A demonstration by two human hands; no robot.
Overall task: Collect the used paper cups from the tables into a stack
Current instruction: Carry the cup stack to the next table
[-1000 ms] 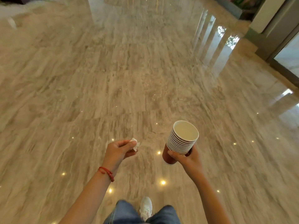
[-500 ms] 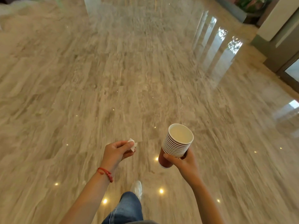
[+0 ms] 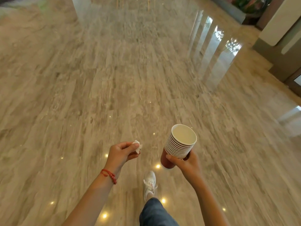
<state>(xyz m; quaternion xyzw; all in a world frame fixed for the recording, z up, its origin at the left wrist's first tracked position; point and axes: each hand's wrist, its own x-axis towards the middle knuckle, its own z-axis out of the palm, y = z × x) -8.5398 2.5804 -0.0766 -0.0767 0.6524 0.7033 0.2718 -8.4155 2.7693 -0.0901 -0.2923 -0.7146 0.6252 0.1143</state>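
Your right hand (image 3: 187,163) is gripping the stack of paper cups (image 3: 180,145) low on its red outer wall, thumb across the front and fingers curled behind. The stack is leaning slightly away from you with the open white mouth of the top cup facing up. Holding low is probably keeping the rims free for the next cup to nest in; the tilt is a risk should any liquid remain inside, though none is visible.

Your left hand (image 3: 123,154) is pinching a crumpled white tissue (image 3: 137,146) between thumb and curled fingers, a red cord bracelet (image 3: 109,175) on its wrist. That hand is therefore not free for picking up cups until the tissue is disposed of.

The two hands are near each other but apart, both held over the polished marble floor (image 3: 97,95). No desk is carrying anything in this view; no loose cups are visible. Your white shoe (image 3: 149,185) and a denim-clad leg (image 3: 154,214) are showing below the hands.

The floor ahead is offering broad room. A pillar and a door frame (image 3: 280,46) are bounding the right edge; a planter (image 3: 244,8) is standing at the far right corner. The gloss suggests slippery footing.
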